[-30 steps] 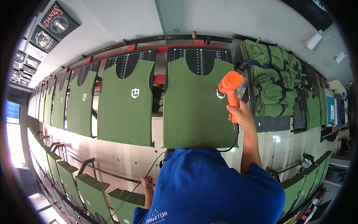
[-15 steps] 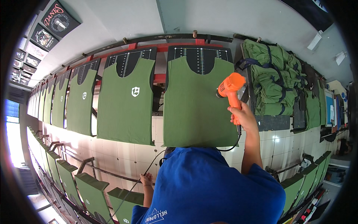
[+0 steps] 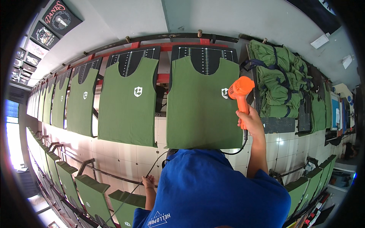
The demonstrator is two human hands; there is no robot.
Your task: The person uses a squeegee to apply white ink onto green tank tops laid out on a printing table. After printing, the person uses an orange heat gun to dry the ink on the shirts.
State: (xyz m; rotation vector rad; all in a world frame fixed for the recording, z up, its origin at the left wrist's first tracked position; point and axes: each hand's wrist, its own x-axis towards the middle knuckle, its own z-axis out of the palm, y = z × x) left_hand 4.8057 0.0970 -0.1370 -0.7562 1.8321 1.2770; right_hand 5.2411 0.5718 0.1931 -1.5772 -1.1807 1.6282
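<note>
My right hand (image 3: 249, 121) is wrapped round the handle of an orange heat gun (image 3: 241, 93). Its nozzle end is over the right side of a green shirt (image 3: 201, 110) stretched on a black, ruled board (image 3: 190, 53). Just left of the gun, a white shield print (image 3: 224, 93) shows on that shirt, partly covered by the gun. Low on the left, beside my body, my left hand (image 3: 149, 181) grips a thin dark cable (image 3: 125, 203). A black cord (image 3: 243, 145) hangs from the bottom of the gun's handle.
Leftward runs a row of boards with green shirts (image 3: 127, 104), each printed with a white shield. Bundled green garments with dark straps (image 3: 277, 76) lie at the right. Behind me on both sides stand more shirt-covered boards (image 3: 91, 188). A red and black rail (image 3: 163, 37) lines the wall.
The heat gun and my right hand have shifted slightly to the right, uncovering part of the white print. My left hand stays on the cable, nearly unmoved.
</note>
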